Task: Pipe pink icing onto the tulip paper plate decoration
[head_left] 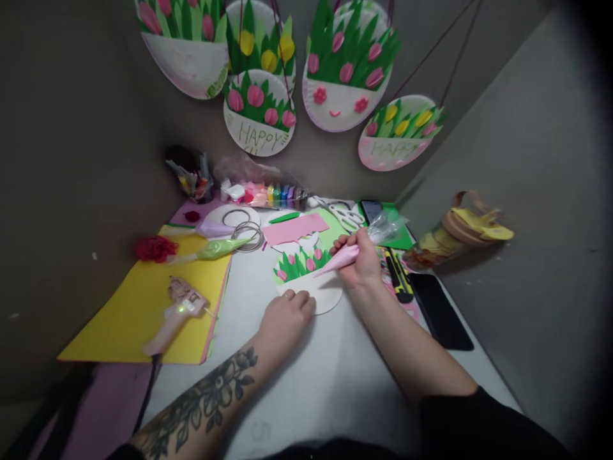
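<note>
A white paper plate piece (322, 295) lies on the table, with green paper leaves and pink paper tulips (301, 262) along its upper part. My left hand (290, 317) rests on the plate's lower left edge, fingers lying flat and holding nothing. In my right hand (360, 263) is a piping bag of pink filling (343, 258), gripped above the plate's right side. The bag's narrow tip points down and left, close to the plate's white surface; whether it touches cannot be made out. Its clear plastic end sticks out past my right hand.
Yellow paper (115, 313) bears a glue gun (177, 313) at left. Green (223, 248) and lilac piping bags, wire rings (249, 235), pink paper (297, 230) and scissors (348, 216) lie behind. A cutter (398, 278), black phone (443, 313) and bottle (453, 236) are at right. Decorated plates hang above.
</note>
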A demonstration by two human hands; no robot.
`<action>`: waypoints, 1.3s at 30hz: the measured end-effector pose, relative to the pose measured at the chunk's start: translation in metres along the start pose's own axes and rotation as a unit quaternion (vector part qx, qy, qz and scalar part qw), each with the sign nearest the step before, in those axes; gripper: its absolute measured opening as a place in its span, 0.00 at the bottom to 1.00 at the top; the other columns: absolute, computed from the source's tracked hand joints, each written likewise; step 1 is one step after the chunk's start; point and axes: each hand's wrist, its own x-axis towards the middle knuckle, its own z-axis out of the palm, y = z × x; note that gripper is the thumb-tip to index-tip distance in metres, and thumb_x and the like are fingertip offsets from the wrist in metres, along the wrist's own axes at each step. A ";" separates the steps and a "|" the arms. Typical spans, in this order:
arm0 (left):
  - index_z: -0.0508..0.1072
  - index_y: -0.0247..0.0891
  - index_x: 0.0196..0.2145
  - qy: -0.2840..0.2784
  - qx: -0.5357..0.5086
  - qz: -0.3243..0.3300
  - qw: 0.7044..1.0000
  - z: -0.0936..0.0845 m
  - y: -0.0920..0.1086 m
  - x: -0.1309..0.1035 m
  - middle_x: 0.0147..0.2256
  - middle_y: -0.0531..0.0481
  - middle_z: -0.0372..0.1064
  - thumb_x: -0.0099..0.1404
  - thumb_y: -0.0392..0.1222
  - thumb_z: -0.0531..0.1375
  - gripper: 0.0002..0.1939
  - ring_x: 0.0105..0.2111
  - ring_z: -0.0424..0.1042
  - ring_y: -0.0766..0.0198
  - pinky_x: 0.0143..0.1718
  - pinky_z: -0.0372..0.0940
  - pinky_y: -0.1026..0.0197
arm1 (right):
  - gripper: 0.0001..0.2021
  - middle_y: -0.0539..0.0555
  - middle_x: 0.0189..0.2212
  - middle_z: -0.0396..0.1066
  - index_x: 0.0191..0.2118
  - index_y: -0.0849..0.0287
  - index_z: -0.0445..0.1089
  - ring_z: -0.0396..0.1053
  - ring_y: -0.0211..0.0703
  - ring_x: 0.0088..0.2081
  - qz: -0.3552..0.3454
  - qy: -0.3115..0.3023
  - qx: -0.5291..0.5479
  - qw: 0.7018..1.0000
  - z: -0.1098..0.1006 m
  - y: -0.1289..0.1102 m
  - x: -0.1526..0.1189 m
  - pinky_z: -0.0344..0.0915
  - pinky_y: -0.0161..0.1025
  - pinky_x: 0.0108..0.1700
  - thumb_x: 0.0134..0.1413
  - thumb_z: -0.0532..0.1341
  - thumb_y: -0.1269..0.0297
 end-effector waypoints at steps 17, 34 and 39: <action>0.69 0.30 0.46 -0.039 0.019 0.030 0.999 0.005 0.018 -0.009 0.50 0.37 0.67 0.68 0.34 0.50 0.12 0.42 0.67 0.54 0.36 0.65 0.56 | 0.30 0.44 0.11 0.51 0.13 0.60 0.48 0.54 0.32 0.16 0.042 -0.005 0.003 0.999 0.027 0.011 -0.022 0.57 0.31 0.19 0.56 0.59 0.48; 0.71 0.27 0.45 -0.005 0.021 0.046 0.999 0.011 0.021 -0.018 0.46 0.38 0.70 0.68 0.32 0.50 0.13 0.41 0.69 0.53 0.34 0.67 0.54 | 0.32 0.43 0.10 0.45 0.12 0.58 0.44 0.48 0.31 0.14 0.024 -0.063 -0.029 0.997 0.033 0.041 -0.018 0.52 0.32 0.17 0.56 0.56 0.43; 0.68 0.25 0.53 0.013 0.052 0.025 0.998 0.014 0.025 -0.020 0.56 0.34 0.64 0.68 0.31 0.49 0.18 0.45 0.70 0.52 0.37 0.67 0.55 | 0.30 0.46 0.12 0.58 0.12 0.57 0.49 0.60 0.35 0.17 -0.049 -0.051 -0.097 0.993 0.030 0.049 -0.019 0.61 0.35 0.22 0.54 0.58 0.42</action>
